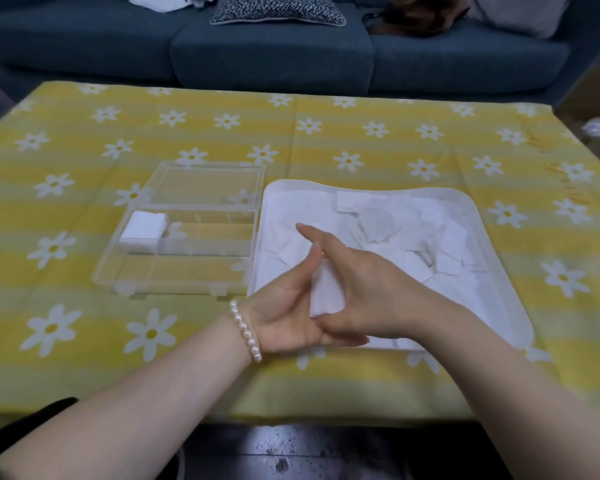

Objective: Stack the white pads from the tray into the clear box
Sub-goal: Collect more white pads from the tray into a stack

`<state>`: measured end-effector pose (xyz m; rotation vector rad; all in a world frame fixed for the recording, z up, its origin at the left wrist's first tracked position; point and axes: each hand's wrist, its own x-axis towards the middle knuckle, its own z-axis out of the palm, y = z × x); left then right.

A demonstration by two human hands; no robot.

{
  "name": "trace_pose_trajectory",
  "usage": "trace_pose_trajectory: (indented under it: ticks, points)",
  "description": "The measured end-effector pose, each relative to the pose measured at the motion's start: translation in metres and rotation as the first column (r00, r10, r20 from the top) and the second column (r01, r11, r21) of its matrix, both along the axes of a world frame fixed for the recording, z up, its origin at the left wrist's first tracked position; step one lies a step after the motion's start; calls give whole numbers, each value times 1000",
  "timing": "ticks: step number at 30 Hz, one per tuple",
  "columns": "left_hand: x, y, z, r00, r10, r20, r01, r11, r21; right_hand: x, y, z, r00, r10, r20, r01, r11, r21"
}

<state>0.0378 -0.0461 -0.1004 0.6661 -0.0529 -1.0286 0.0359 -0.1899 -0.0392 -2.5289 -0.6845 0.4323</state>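
Note:
A small stack of white pads (327, 291) is held upright between both hands over the near left corner of the white tray (478, 216). My left hand (284, 306), with a pearl bracelet at the wrist, cups the stack from the left, thumb up along its edge. My right hand (357, 289) grips it from the right, index finger pointing away. Several loose white pads (388, 230) lie scattered in the tray. The clear box (187, 251) stands open to the left of the tray, with one pile of pads (142, 232) in its far left compartment.
The table is covered by a yellow cloth with white daisies (361, 133). The box's clear lid (205, 183) lies flat behind the box. A dark blue sofa (274, 53) with a patterned cushion stands beyond the table's far edge.

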Motion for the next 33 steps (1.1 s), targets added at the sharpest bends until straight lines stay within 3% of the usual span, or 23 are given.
trace_pose_trajectory:
  ticks: [5, 9, 11, 13, 16, 21, 27, 33]
  points:
    - [-3, -3, 1, 1000, 0, -20, 1, 999, 41, -1, 2, -3, 1000, 19, -14, -19, 1000, 11]
    - [-1, 1, 0, 999, 13, -48, -13, 1000, 3, 5, -9, 2, 988, -39, -148, 77, 963, 258]
    - [0, 3, -2, 996, 25, -89, -26, 1000, -12, 9, -16, 6, 986, -67, -153, 111, 946, 304]
    - [0, 3, -1, 989, 46, -137, -50, 999, -21, 10, -20, 10, 988, -81, -128, 111, 963, 247]
    - [0, 0, -1, 983, 57, -177, -59, 998, -4, 3, -14, 9, 999, -37, 21, 37, 999, -2]
    - [0, -4, -1, 971, 141, -193, -132, 990, 58, -4, 3, -1, 974, 75, 215, -13, 962, -274]
    - [-6, -8, 4, 974, 176, -144, -161, 981, 105, -7, 12, -11, 958, 49, 283, 26, 966, -256]
    - [-7, -5, 1, 990, 122, -77, -117, 991, 57, -6, 11, -16, 961, 56, 271, 5, 976, -218]
